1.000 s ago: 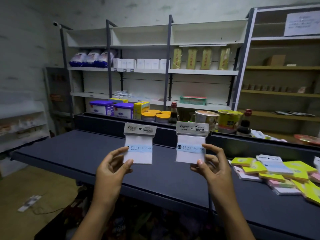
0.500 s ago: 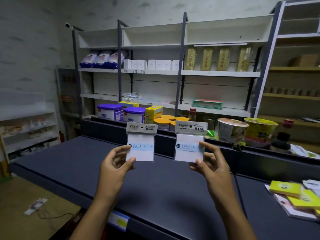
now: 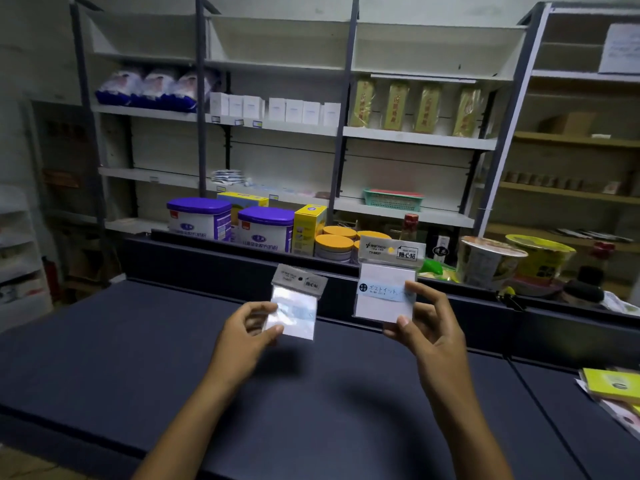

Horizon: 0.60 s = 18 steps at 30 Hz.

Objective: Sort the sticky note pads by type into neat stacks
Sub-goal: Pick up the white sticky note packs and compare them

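Our left hand pinches one white sticky note pack, blurred and tilted; our right hand fingers clamp another pack upright above the desk.

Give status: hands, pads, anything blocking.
Left hand pinches a blurred white packaged sticky note pad, lower. Right hand pinches a matching white packaged pad, upright. Both above the dark counter. Nothing blocking.

Left-hand pad motion-blurred, print illegible; yellow pads cut off by right edge; far shelf labels too small to read.
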Motion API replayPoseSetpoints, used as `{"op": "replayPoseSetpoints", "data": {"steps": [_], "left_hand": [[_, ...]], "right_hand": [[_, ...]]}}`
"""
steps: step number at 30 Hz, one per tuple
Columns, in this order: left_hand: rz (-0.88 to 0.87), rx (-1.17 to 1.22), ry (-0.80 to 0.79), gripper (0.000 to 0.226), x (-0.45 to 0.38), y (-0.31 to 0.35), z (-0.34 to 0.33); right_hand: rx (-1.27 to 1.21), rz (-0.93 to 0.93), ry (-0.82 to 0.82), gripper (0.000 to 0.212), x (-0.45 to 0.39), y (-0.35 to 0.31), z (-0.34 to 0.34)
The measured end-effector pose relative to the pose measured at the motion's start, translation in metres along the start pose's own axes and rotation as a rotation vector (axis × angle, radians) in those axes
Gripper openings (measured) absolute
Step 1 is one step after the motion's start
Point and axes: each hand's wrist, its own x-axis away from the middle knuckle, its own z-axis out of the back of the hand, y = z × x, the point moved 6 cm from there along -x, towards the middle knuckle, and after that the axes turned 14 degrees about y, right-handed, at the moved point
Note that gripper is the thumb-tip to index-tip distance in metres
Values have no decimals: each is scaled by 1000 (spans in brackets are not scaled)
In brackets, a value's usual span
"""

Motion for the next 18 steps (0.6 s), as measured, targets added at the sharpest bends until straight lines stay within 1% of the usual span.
{"op": "replayPoseSetpoints", "data": {"steps": [3, 8, 11, 14, 18], "left_hand": [[35, -163, -41, 30, -21, -23, 1], [48, -350, -114, 30, -37, -48, -2], [-28, -501, -140, 32, -44, -51, -5], [-104, -585, -193, 33, -44, -50, -9], [-319, -811, -213, 32, -39, -46, -10]], "right_hand": [[18, -6, 23, 44, 5, 8, -21], [45, -9, 39, 45, 13, 16, -46], [63, -10, 42, 44, 15, 16, -54], [81, -7, 34, 43, 16, 13, -61], [104, -8, 32, 43, 16, 9, -65]]}}
